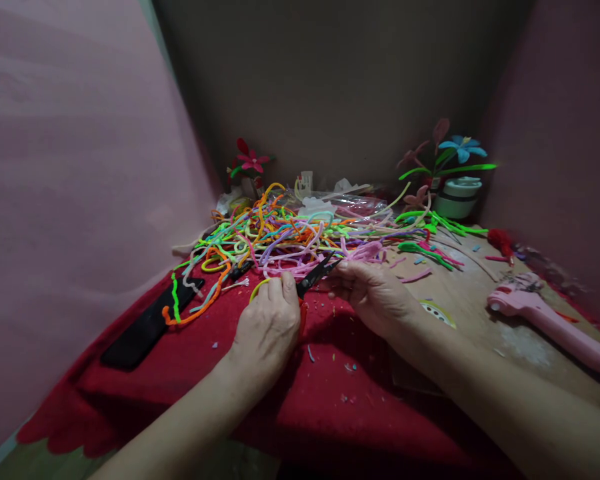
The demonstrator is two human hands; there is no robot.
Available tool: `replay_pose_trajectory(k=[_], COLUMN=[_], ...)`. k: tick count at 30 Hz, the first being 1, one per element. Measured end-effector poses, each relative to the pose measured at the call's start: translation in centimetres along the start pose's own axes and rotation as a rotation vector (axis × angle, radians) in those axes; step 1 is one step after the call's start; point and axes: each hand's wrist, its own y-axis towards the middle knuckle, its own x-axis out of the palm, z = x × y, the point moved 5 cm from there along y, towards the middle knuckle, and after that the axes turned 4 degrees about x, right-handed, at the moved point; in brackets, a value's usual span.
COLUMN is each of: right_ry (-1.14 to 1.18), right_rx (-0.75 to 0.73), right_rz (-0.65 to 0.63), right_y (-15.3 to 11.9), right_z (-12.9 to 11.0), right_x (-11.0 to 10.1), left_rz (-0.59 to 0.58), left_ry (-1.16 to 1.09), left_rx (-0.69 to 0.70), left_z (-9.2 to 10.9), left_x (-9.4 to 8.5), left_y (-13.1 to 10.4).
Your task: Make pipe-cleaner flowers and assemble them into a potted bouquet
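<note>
**Caution: blade close to fingers**

Your left hand (267, 327) pinches a thin yellow pipe-cleaner loop (258, 288). Your right hand (373, 293) is closed around black-bladed scissors (316, 275), pointing toward 2 o'clock. Fingertips near the blades risk a nick; the tangled multicoloured pipe-cleaner pile (300, 233) at 12 o'clock could snag.

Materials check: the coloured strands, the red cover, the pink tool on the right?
Strands: look like chenille pipe cleaners, matt and fuzzy, holding bent curves, so likely wire-cored. Red cover: felt-like cloth, matt, with lint and clippings clinging to it. Pink tool: smooth moulded plastic with a slight sheen. Both hands, left hand and right hand, grip dark scissors; their material is unclear.
</note>
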Motion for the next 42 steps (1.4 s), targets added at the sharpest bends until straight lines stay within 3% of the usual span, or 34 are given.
replay_pose_trajectory(k=[14,21,24,31,37,42], right_ry=[-0.025,-0.031,-0.028,-0.057,-0.107,-0.135], right_rx=[-0.042,-0.023,-0.031,-0.052,-0.093,-0.120], right_rz=[0.039,0.030,0.008,-0.012,-0.007,0.016], right_y=[0.1,0.0,-0.1,-0.1,-0.3,-0.3], right_z=[-0.2,-0.5,-0.5,-0.4,-0.6,-0.6], right_x=[-0.2,-0.1,0.0,0.0,0.2,0.1], left_rz=[-0.039,-0.042,-0.122,-0.437,-0.551,-0.579], left_ry=[-0.110,-0.191,-0.232,-0.320,-0.335,-0.272], left_rx=[0.029,-0.119,-0.176,-0.210,-0.221,-0.237], left_z=[-0.2,-4.0,-6.1,-9.4,-9.5,-9.5], left_x=[0.5,2.3,3.3,5.6,6.6,5.2], left_y=[-0.2,-1.3,-2.3,-4.1,-3.0,-2.8])
